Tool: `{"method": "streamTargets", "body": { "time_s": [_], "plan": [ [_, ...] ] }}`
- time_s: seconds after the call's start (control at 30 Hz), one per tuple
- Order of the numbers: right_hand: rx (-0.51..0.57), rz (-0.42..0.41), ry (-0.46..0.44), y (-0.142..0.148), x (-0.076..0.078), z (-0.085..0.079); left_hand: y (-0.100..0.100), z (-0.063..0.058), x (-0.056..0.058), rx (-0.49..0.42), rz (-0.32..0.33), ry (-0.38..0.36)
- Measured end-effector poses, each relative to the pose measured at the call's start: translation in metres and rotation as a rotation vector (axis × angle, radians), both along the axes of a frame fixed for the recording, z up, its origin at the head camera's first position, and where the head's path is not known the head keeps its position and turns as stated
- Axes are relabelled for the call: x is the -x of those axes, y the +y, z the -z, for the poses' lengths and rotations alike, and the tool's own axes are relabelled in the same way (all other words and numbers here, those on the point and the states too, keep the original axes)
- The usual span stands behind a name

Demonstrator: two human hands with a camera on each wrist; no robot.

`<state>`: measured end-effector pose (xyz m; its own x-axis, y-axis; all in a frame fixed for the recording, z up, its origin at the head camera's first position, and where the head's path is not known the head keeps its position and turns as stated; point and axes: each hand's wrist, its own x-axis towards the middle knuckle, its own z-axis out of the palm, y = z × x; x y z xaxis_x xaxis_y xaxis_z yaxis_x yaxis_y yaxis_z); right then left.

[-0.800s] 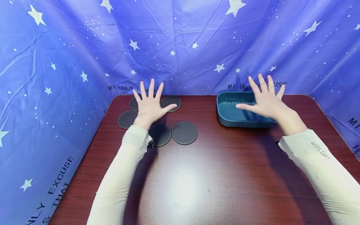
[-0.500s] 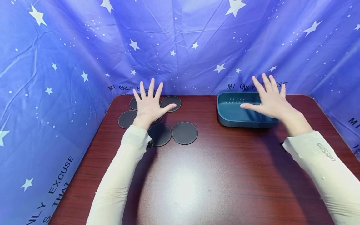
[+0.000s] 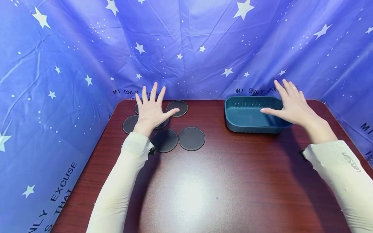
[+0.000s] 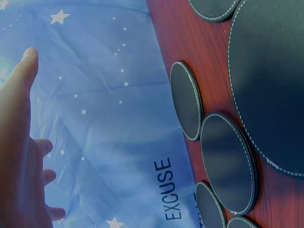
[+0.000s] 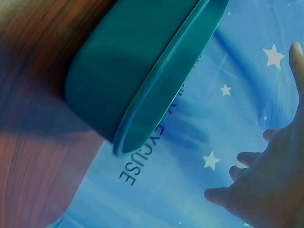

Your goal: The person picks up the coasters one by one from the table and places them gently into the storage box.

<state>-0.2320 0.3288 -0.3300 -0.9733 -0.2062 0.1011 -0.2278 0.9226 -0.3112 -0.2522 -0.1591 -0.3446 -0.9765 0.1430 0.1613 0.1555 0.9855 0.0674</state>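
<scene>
My left hand (image 3: 151,113) hovers with spread fingers above a group of round black coasters with pale stitched edges, hiding parts of some. One coaster (image 3: 191,138) lies to the right of the hand, and another coaster (image 3: 165,141) is just below the wrist. In the left wrist view, a coaster (image 4: 228,161) shows its white stitching plainly. Over the right end of a teal rectangular basket (image 3: 250,116), my right hand (image 3: 294,105) is held up with its thumb stretched leftward. Neither hand holds anything. The right wrist view shows the basket's side (image 5: 128,61) away from the fingers.
A dark red wood-grain table (image 3: 233,174) carries the coasters at its back left and the basket at its back right. Blue cloth (image 3: 192,64) printed with white stars and lettering hangs along the table's back and sides. A bright glare lies on the front middle of the tabletop.
The right hand has moved to the right, uncovering more of the basket. My left hand has shifted slightly left. The coasters and basket have stayed put.
</scene>
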Motion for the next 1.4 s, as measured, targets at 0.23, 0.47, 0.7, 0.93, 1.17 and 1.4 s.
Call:
{"method": "streamTargets", "body": {
  "time_s": [0.23,0.47,0.7,0.93,1.17,1.4],
  "plan": [
    [0.067,-0.006,-0.024,0.022,-0.003,0.005,-0.015,-0.002,-0.002,-0.007,-0.021,0.007],
    [0.114,0.007,-0.085,0.042,-0.011,0.015,-0.036,0.003,-0.005,-0.017,-0.058,-0.016],
    [0.182,-0.008,-0.115,0.058,-0.017,0.029,-0.061,0.012,-0.008,-0.029,-0.089,-0.029],
    [0.223,0.007,-0.161,0.069,-0.022,0.042,-0.086,0.028,-0.013,-0.051,-0.125,-0.042],
    [0.244,0.031,-0.193,0.072,-0.025,0.056,-0.106,0.046,-0.021,-0.081,-0.160,-0.070],
    [0.275,0.046,-0.229,0.073,-0.025,0.066,-0.122,0.056,-0.026,-0.134,-0.182,-0.095]
  ]
}}
